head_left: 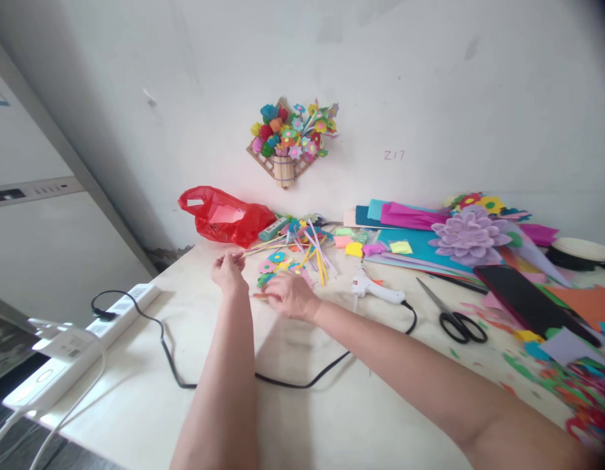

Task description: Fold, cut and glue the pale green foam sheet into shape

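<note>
My left hand (228, 269) is raised a little above the table with its fingers pinched on the ends of thin wooden sticks (263, 247) that run off to the right. My right hand (290, 295) lies curled, palm down, on the table among small foam flowers (277, 262), and a small orange bit shows at its fingertips. Just beyond both hands lies a heap of coloured flower stems and straws (316, 253). What the right fingers grip is hidden.
A white glue gun (375, 291) lies right of my hands, its black cord (302, 382) looping to a white power strip (117, 311) at the left edge. Black scissors (456, 318), coloured paper sheets (419, 251), a purple paper flower (471, 233), a red plastic bag (224, 215) and a wall bouquet (292, 134) are around.
</note>
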The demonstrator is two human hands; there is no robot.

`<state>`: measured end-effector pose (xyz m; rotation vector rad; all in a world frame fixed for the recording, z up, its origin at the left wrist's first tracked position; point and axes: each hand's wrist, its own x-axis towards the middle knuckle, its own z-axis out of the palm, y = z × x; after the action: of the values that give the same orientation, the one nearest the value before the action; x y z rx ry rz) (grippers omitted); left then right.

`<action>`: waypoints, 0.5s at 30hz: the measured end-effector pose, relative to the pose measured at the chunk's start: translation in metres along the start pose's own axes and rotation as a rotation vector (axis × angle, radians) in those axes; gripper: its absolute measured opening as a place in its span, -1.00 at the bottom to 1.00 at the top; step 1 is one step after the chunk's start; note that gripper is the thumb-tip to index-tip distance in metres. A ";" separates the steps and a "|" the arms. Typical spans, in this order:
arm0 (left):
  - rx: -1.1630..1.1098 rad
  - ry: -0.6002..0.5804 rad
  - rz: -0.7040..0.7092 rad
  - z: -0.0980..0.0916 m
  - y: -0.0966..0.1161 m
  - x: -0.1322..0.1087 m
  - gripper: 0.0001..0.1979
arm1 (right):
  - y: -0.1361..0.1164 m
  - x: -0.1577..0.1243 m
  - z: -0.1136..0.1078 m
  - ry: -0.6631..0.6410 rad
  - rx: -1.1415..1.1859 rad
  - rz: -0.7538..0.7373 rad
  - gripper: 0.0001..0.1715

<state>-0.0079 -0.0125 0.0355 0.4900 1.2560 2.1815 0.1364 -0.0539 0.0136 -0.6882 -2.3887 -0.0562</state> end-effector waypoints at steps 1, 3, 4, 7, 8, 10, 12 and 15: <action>-0.004 0.002 0.006 0.000 0.002 0.001 -0.91 | 0.004 0.003 0.001 0.057 0.091 0.170 -0.78; -0.002 -0.009 0.014 0.001 0.005 0.001 -0.92 | 0.013 0.007 0.001 0.115 0.272 0.452 -0.78; 0.003 -0.019 0.014 0.002 0.005 0.000 -0.92 | 0.019 0.009 0.001 0.112 0.350 0.551 -0.78; 0.039 -0.066 0.004 0.006 0.005 -0.006 -0.91 | 0.037 0.012 -0.004 0.089 0.446 0.777 -0.74; 0.056 -0.089 -0.001 0.007 0.004 -0.008 -0.91 | 0.042 0.012 -0.007 0.063 0.415 0.831 -0.73; 0.094 -0.153 -0.018 0.008 0.001 -0.012 -0.91 | 0.051 0.010 -0.015 -0.005 0.292 0.898 -0.74; 0.143 -0.240 -0.052 0.009 -0.001 -0.014 -0.90 | 0.057 0.008 -0.023 -0.042 0.150 0.934 -0.74; 0.237 -0.367 -0.102 0.009 -0.004 -0.015 -0.89 | 0.059 0.005 -0.031 -0.125 0.051 0.905 -0.73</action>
<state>0.0099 -0.0142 0.0365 0.8587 1.3036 1.7650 0.1801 -0.0072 0.0332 -1.7047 -1.9647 0.4347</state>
